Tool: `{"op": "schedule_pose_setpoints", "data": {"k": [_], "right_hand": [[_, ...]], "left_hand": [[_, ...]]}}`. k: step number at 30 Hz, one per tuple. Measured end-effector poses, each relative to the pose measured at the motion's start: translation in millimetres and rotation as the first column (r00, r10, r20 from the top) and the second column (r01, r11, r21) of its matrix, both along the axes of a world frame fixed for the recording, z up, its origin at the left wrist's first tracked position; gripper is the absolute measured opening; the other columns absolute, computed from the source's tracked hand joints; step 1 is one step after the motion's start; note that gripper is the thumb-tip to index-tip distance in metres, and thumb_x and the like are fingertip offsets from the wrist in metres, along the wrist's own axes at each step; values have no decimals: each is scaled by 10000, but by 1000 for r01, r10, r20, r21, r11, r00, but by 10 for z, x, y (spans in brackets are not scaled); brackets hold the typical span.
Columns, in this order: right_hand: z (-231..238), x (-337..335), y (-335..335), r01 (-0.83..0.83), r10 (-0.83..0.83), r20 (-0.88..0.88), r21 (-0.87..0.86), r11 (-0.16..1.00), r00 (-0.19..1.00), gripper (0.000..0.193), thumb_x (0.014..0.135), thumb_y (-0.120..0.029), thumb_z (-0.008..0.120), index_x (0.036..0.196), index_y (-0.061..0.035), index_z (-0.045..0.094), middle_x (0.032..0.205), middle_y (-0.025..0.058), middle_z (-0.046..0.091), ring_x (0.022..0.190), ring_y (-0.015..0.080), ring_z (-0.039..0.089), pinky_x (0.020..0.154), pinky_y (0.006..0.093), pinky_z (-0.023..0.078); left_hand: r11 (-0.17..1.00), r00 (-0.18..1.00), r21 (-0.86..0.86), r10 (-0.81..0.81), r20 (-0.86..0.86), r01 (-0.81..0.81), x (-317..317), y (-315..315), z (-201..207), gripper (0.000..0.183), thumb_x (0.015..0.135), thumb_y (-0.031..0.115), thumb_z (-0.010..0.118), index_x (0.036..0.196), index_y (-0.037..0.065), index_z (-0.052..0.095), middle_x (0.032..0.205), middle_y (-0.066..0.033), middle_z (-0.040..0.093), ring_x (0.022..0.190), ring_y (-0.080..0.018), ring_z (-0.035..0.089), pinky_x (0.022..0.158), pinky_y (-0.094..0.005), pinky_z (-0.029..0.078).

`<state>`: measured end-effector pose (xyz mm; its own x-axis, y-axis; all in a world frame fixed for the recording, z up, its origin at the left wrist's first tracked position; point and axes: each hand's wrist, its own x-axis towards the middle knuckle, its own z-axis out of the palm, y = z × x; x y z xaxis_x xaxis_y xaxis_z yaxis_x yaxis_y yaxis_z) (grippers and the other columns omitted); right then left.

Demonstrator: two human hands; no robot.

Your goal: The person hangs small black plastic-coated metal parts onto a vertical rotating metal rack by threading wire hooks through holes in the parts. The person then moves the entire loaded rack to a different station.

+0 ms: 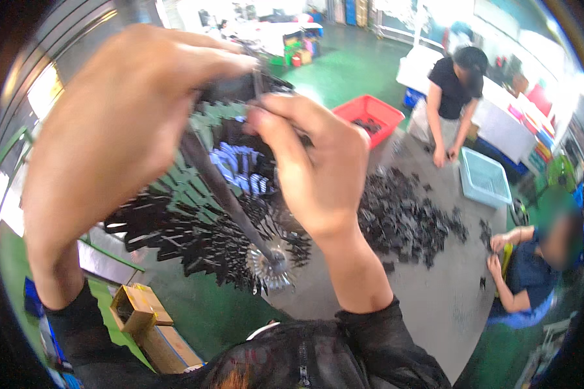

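Observation:
Both my hands are raised over a rack with a dark central pole [217,178] and rings of thin metal prongs [266,269]. Many flat black pieces [175,223] hang on the prongs around the pole. My left hand [120,117] is closed at the rack's upper end, its fingertips by a thin metal strip. Just below them, my right hand [324,152] pinches at the strip's lower end. What exactly lies between the fingers of either hand is hidden and blurred.
Loose black pieces [409,214] are heaped on the grey table [435,301]. A red bin [376,117] and a light blue basket [485,178] stand near its far side. Two people [454,87] [532,259] handle pieces at the right. Cardboard boxes [139,308] lie lower left.

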<state>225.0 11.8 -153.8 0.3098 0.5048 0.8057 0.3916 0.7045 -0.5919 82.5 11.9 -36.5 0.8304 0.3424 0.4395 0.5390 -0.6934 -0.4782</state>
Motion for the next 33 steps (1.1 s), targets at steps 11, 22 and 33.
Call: {"op": "schedule_pose_setpoints", "data": {"k": [11, 22, 33], "right_hand": [[-180, 649, 24, -410, 411, -120, 29, 911, 904, 192, 835, -133, 570, 888, 30, 657, 718, 102, 658, 729, 156, 621, 756, 265, 455], [-1563, 3026, -316, 693, -640, 282, -403, 598, 715, 206, 845, -182, 591, 941, -9, 646, 790, 62, 670, 732, 121, 592, 710, 274, 448], [-340, 618, -336, 102, -101, 14, -39, 994, 995, 211, 781, -45, 636, 990, -28, 615, 869, 96, 645, 769, 196, 624, 713, 275, 473]], "left_hand": [[979, 996, -186, 87, 6, -85, -375, 358, 114, 328, 876, 10, 414, 1180, 23, 536, 1255, -111, 513, 1178, -209, 471, 981, -328, 380], [924, 973, -373, 1, 230, 87, -471, 98, -26, 408, 822, -85, 460, 1195, 64, 534, 1263, -86, 513, 1146, -193, 504, 900, -293, 422], [998, 999, -69, 1, -32, -3, -226, -121, 83, 450, 718, -4, 574, 1165, 36, 536, 1159, -154, 561, 1103, -330, 508, 912, -391, 416]]}}
